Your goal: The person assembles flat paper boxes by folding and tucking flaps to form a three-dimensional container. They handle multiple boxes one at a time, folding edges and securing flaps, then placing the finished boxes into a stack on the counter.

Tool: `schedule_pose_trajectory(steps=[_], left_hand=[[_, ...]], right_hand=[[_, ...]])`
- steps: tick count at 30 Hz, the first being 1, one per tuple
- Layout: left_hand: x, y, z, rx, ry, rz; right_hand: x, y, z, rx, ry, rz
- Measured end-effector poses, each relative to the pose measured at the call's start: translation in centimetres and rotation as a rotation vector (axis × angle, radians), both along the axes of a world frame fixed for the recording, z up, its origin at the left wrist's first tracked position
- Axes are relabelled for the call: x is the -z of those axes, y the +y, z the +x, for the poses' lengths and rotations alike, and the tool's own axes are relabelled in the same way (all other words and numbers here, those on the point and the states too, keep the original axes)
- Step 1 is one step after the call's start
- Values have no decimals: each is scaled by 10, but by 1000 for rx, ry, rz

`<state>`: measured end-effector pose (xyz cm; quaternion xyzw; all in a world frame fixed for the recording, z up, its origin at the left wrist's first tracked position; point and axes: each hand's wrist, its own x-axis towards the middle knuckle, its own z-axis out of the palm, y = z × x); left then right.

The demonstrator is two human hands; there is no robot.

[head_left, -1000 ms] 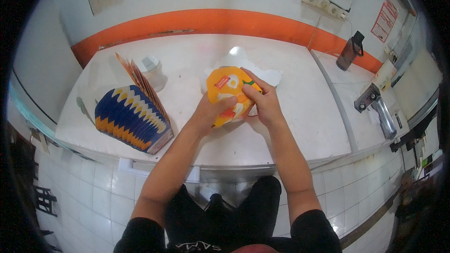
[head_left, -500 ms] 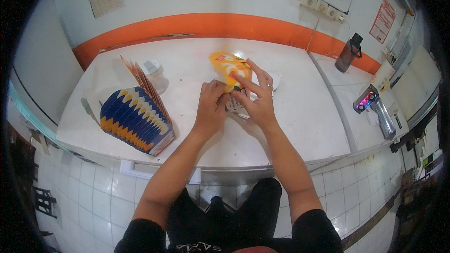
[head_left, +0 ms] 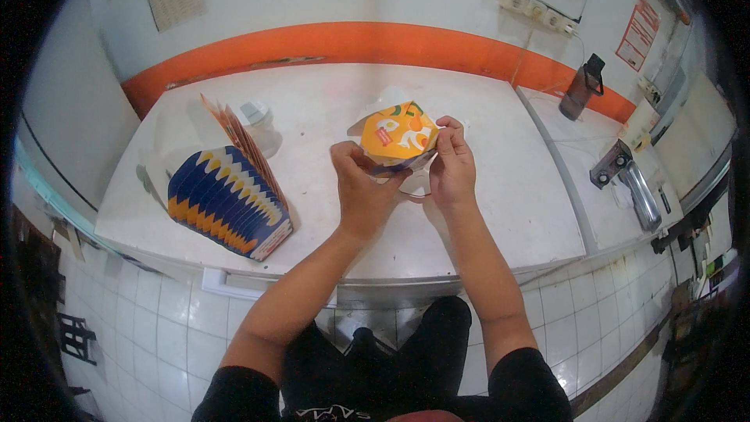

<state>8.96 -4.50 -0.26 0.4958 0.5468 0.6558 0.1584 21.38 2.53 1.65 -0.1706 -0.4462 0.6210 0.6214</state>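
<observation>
Over the middle of the white table I hold a small paperboard food box [head_left: 400,133]. Its yellow-orange face, printed with white and green shapes, is turned up, and a bit of dark blue side shows below. My left hand [head_left: 363,191] wraps round its near left side, the thumb under the near edge. At the right side my right hand [head_left: 455,164] pinches the box's edge between thumb and fingers. The underside is hidden. To the left lies a fanned stack of flat paperboard cartons [head_left: 223,199], blue with yellow and white zigzag edges; more brown-backed sheets [head_left: 238,137] stand behind it.
A white-capped clear bottle [head_left: 256,116] stands behind the stack. On the right-hand surface are a dark drinking bottle [head_left: 580,94], a small black speaker-like device [head_left: 611,166] and a silvery elongated object [head_left: 641,202]. White power sockets [head_left: 535,10] are on the wall.
The box has turned and opened out, so its yellow face now looks up broadly. My left hand has spread round its near side; my right hand has shifted to its right edge.
</observation>
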Motion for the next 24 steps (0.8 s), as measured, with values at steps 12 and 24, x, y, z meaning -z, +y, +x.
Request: schedule_pose_trajectory(steps=[12, 24], left_hand=[[-7, 2, -18, 440, -551, -99], [5, 14, -30, 505, -817, -6]], right_hand=[[11, 14, 3, 35, -397, 270], [14, 15, 0, 50, -439, 267]])
